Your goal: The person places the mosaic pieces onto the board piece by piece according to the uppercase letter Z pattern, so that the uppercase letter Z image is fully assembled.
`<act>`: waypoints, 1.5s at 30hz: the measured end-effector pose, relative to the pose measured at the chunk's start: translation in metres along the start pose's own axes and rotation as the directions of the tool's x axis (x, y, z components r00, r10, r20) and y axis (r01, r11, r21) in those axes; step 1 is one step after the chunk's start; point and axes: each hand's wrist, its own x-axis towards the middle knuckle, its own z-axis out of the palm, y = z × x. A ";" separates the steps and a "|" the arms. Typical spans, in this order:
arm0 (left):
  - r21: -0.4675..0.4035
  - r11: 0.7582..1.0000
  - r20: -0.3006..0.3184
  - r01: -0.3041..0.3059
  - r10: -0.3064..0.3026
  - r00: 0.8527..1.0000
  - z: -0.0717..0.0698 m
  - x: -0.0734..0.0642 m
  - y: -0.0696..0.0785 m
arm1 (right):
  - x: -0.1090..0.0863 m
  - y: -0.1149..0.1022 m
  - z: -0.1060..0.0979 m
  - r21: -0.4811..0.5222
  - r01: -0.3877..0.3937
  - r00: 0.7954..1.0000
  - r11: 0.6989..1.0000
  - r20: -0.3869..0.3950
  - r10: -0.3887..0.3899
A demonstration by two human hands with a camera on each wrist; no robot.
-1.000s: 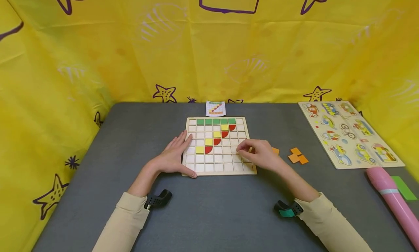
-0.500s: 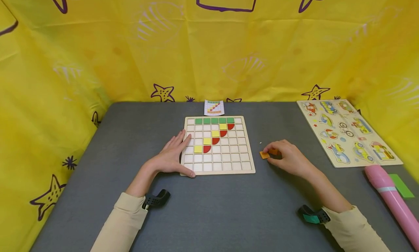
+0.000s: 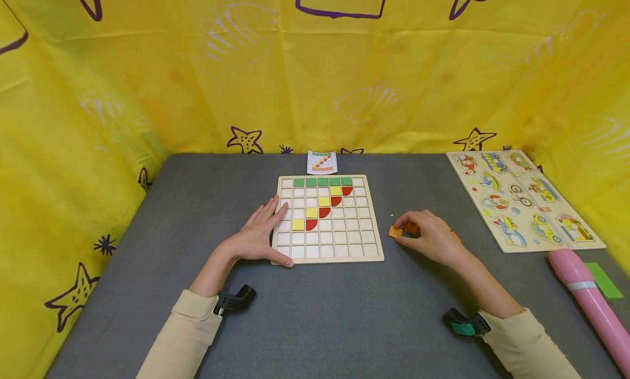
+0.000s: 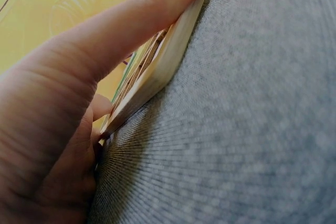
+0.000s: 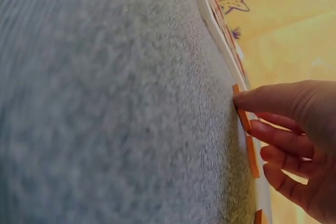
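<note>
A wooden grid board [image 3: 339,254] lies mid-table, bearing green, yellow and red pieces in some squares. My left hand [image 3: 257,238] rests along its left side, fingers spread at the edge and thumb over the near corner; the left wrist view shows that thumb [image 4: 136,22] lying on the rim. Right of the board, my right hand [image 3: 433,238] pinches a square orange tile [image 3: 394,232] between thumb and forefinger, close to the table. Another orange tile [image 5: 252,157] lies beside it under the curled fingers. More orange pieces [image 3: 456,235] are mostly hidden behind the hand.
A small pattern card [image 3: 322,163] stands behind the board. To the right lie a wooden picture puzzle [image 3: 526,204], a pink tube-like object [image 3: 585,297] and a green flat piece [image 3: 604,280]. Yellow cloth [image 3: 315,83] hangs around the table.
My right hand has moved right, from over the board's right side to the orange tiles, and draws one slightly left. My left hand stays on the board.
</note>
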 end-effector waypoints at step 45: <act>0.009 1.000 -0.002 -0.003 0.003 1.000 -0.001 -0.002 0.002 | 0.086 -0.128 0.092 0.212 0.250 0.956 0.945 0.101 -0.275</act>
